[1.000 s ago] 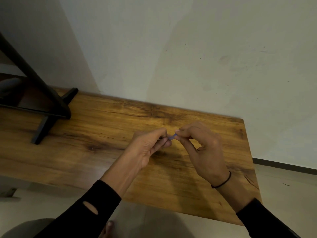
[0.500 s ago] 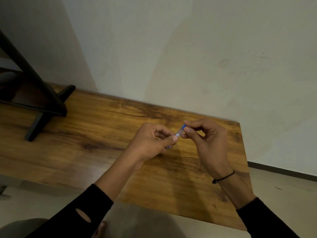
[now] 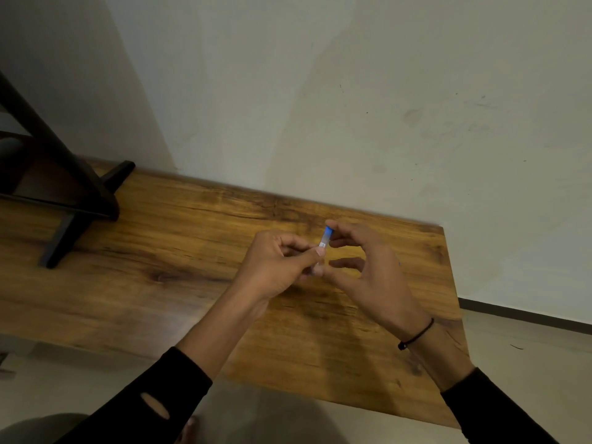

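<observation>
Tube point(image 3: 325, 239), one; left hand point(image 3: 280, 265), right hand point(image 3: 374, 278)

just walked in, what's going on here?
A person holds a small tube in both hands above the wooden table. The left hand pinches its lower part, and the right hand pinches its blue end, perhaps to pull or twist it off. The blue end is not yet off. A black stand sits on the table at far left.

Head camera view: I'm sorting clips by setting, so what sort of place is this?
Likely a plain indoor room, perhaps a home: a wooden table against a bare pale wall, with a black stand on it.
</observation>
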The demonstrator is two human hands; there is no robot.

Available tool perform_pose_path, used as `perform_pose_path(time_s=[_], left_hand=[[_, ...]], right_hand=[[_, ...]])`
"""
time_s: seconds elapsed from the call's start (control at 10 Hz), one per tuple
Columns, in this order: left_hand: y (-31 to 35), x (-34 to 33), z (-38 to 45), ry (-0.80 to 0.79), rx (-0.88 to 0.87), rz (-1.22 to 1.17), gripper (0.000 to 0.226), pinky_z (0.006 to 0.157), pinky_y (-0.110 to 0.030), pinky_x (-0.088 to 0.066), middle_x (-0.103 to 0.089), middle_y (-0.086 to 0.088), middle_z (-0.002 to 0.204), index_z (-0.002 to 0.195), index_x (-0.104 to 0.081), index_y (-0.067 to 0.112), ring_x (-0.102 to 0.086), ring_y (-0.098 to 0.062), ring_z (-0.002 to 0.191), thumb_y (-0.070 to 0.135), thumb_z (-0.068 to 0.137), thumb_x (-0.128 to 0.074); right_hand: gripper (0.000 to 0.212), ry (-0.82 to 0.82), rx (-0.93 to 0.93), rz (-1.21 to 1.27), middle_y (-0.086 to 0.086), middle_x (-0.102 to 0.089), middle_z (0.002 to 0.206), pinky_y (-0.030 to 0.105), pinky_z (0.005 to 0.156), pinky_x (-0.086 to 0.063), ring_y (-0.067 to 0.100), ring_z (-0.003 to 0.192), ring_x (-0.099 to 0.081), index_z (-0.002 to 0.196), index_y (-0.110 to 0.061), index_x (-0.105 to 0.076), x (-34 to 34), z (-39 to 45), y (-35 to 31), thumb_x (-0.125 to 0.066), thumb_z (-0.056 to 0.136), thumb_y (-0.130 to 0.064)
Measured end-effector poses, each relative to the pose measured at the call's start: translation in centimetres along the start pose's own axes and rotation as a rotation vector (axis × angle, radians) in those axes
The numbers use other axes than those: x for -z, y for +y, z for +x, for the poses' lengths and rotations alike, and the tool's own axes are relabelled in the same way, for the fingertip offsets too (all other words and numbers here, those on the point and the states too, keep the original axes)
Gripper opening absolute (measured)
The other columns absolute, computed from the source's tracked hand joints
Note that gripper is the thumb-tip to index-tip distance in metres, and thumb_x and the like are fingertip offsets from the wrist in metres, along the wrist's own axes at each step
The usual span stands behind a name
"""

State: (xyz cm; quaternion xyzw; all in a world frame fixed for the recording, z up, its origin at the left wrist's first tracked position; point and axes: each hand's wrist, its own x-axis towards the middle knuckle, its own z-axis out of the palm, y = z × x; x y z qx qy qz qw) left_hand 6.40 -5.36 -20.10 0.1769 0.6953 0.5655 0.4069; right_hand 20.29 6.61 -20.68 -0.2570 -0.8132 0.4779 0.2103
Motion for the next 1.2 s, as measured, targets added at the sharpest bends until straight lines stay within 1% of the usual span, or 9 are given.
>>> perform_pose_path(time_s=[0.1,0.2,0.3,0.4,0.6,0.7,0.9,1.1,1.2], left_hand=[[-0.2,-0.3,0.0,0.003,0.022,-0.023,0.006,0.057,-0.015,-0.059,-0.086,-0.002,0.081,0.087,-0.086,0.018,-0.078,-0.005,0.066,0.017,0.093,-0.085],[-0.5,-1.0,-0.2,-0.003,0.037,-0.035,0.004,0.057,-0.013,-0.058,-0.087,-0.006,0.085,0.091,-0.086,0.015,-0.08,-0.005,0.069,0.017,0.095,-0.084],[-1.0,-1.2,0.1,0.043,-0.012,0.112,0.005,0.066,-0.025,-0.065,-0.085,-0.002,0.089,0.097,-0.086,0.021,-0.083,-0.013,0.081,0.026,0.094,-0.085],[-2.0,-0.9,0.4,0.107,-0.191,0.527,0.017,0.077,-0.032,-0.063,-0.08,0.014,0.092,0.108,-0.082,0.031,-0.075,-0.002,0.085,0.04,0.094,-0.082],[-5.1,-1.2,1.5,0.122,-0.437,0.976,0.028,0.084,-0.029,-0.054,-0.067,0.012,0.12,0.126,-0.071,0.032,-0.065,-0.011,0.111,0.041,0.099,-0.073],[-5.0,-1.6,1.7,0.106,-0.452,1.033,0.035,0.085,-0.035,-0.058,-0.064,0.009,0.127,0.132,-0.069,0.03,-0.063,-0.014,0.113,0.043,0.1,-0.069],[-3.5,-1.2,-0.2,0.114,-0.361,1.056,0.03,0.083,-0.036,-0.059,-0.07,0.001,0.128,0.131,-0.07,0.021,-0.068,-0.021,0.115,0.032,0.103,-0.067],[10.1,1.2,-6.5,0.308,-0.37,1.011,0.016,0.087,-0.047,-0.057,-0.076,-0.014,0.109,0.11,-0.075,0.01,-0.071,-0.037,0.101,0.021,0.1,-0.07],[18.7,2.4,-10.9,0.279,-0.388,1.055,0.021,0.091,-0.049,-0.056,-0.076,-0.014,0.114,0.116,-0.075,0.008,-0.071,-0.037,0.105,0.022,0.103,-0.066]], right_hand=[[0.089,-0.053,0.056,-0.217,-0.01,-0.052,0.13,0.018,0.083,-0.058,0.003,0.116,-0.058,0.149,-0.026,-0.05,-0.2,-0.3,0.1,-0.095,0.073,-0.029],[0.083,-0.023,0.116,-0.383,-0.009,-0.05,0.131,0.016,0.088,-0.048,0.005,0.118,-0.05,0.147,-0.023,-0.051,0.0,-0.3,0.0,-0.09,0.074,-0.034],[0.083,-0.059,0.142,-0.588,-0.004,-0.049,0.134,0.031,0.1,-0.047,0.016,0.125,-0.042,0.147,-0.023,-0.052,1.2,0.0,0.9,-0.086,0.074,-0.04],[0.086,-0.155,-0.011,-0.713,-0.004,-0.041,0.135,0.043,0.107,-0.043,0.021,0.126,-0.035,0.149,-0.029,-0.05,2.2,0.5,2.9,-0.084,0.074,-0.052],[0.091,-0.275,-0.078,-0.745,-0.009,-0.034,0.129,0.04,0.094,-0.024,0.016,0.118,-0.028,0.15,-0.04,-0.041,1.5,1.3,6.8,-0.079,0.072,-0.07],[0.094,-0.299,-0.069,-0.771,-0.009,-0.033,0.13,0.041,0.092,-0.023,0.01,0.112,-0.02,0.15,-0.04,-0.04,1.5,1.9,7.2,-0.081,0.07,-0.067],[0.08,-0.302,-0.16,-0.853,0.001,-0.045,0.133,0.046,0.093,-0.028,0.025,0.121,-0.035,0.145,-0.024,-0.045,1.6,1.5,3.8,-0.081,0.078,-0.051],[0.045,-0.011,-0.265,-0.782,0.014,-0.062,0.137,0.048,0.102,-0.041,0.036,0.126,-0.058,0.141,-0.011,-0.058,9.2,-0.6,-9.6,-0.066,0.099,-0.022],[0.041,0.067,-0.293,-0.764,0.019,-0.063,0.135,0.049,0.1,-0.046,0.041,0.122,-0.059,0.139,-0.005,-0.06,14.1,-1.1,-17.8,-0.062,0.098,-0.009]])
